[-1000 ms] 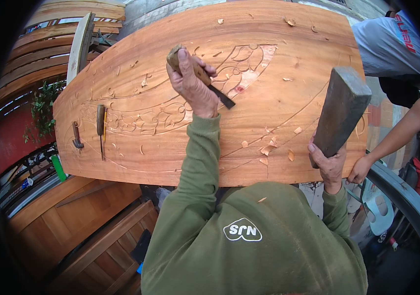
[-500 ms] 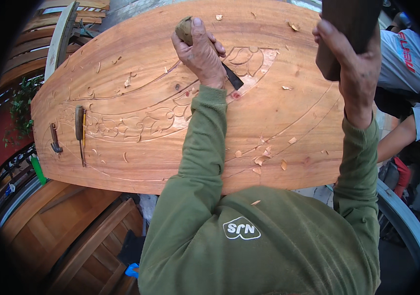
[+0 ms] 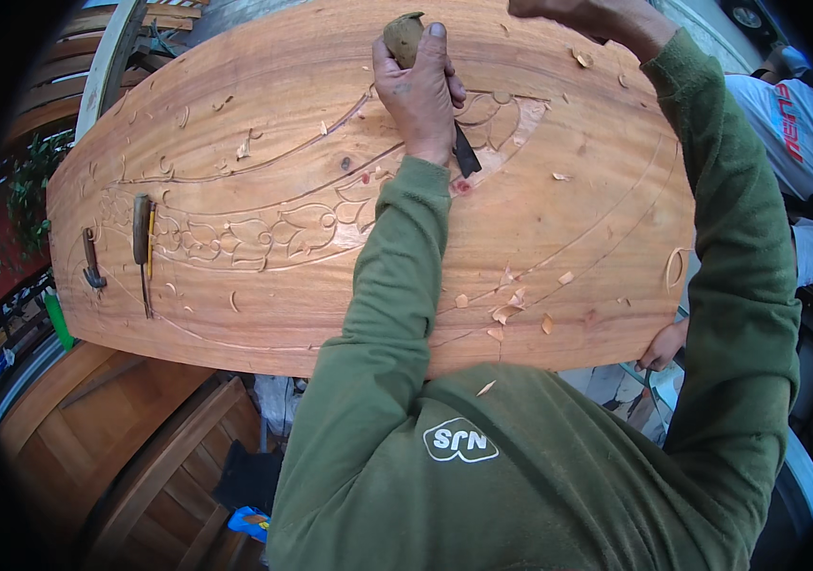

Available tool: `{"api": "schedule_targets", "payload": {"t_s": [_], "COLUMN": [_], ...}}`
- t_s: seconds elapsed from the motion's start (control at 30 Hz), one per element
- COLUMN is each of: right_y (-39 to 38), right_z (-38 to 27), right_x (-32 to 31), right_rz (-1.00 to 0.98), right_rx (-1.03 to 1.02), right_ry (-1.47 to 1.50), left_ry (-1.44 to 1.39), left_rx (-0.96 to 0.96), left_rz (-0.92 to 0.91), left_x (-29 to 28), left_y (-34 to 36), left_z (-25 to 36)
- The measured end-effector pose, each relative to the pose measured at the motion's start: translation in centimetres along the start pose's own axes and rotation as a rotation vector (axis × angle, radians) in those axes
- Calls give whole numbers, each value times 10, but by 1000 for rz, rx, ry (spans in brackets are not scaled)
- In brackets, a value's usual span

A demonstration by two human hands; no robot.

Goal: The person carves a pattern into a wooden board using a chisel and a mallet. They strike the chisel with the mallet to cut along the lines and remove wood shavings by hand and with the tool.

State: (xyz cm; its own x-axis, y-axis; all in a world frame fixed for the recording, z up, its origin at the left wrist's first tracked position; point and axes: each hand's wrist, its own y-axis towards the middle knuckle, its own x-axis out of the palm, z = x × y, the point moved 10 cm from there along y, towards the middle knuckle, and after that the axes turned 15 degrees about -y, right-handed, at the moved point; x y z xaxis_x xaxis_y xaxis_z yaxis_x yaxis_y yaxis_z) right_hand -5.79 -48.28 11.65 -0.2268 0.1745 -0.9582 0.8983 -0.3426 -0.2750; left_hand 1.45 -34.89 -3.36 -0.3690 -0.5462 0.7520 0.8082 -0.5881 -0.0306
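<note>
Chisel (image 3: 465,152) in left hand (image 3: 421,100) at carved panel (image 3: 606,224)

On the panel's near half, loose shavings (image 3: 507,311). At the panel's farther motif (image 3: 511,124), handle (image 3: 405,43) clasped in closed grip: probably light, stiff, best held there. Flat dark blade (image 3: 468,162), rounded brown handle. At the panel's far edge, right hand (image 3: 578,13) cropped; cannot tell grip.

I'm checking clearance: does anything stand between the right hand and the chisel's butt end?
Nothing visible: the chisel's butt end sticks out above the left hand. The picture's top edge crops the right hand.
</note>
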Motion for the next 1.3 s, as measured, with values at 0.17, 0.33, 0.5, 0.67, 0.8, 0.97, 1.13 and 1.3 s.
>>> {"api": "schedule_targets", "payload": {"t_s": [0.17,0.33,0.5,0.67,0.8,0.97,1.13,1.3], "right_y": [-9,9,2,9,2,-7,-11,-34], "right_z": [-12,-12,2,-19,-6,-18,-14,-21], "right_x": [-25,4,-21,9,-18,0,-13,-5], "right_rz": [195,102,191,27,117,-63,265,110], "right_rx": [-179,-95,-13,-153,-98,-82,-245,-99], "right_ry": [5,-51,58,-92,171,-16,191,19], "left_ry": [10,19,9,48,35,65,56,-145], "left_rx": [-5,-15,-11,-17,2,20,85,-250], "left_rz": [14,24,11,30,-18,12,4,-95], "left_x": [0,-4,2,-5,6,2,7,10], "left_y": [-3,-4,-7,-9,-11,-16,-20,-44], "left_z": [-3,0,-3,-2,-3,0,10,33]}}
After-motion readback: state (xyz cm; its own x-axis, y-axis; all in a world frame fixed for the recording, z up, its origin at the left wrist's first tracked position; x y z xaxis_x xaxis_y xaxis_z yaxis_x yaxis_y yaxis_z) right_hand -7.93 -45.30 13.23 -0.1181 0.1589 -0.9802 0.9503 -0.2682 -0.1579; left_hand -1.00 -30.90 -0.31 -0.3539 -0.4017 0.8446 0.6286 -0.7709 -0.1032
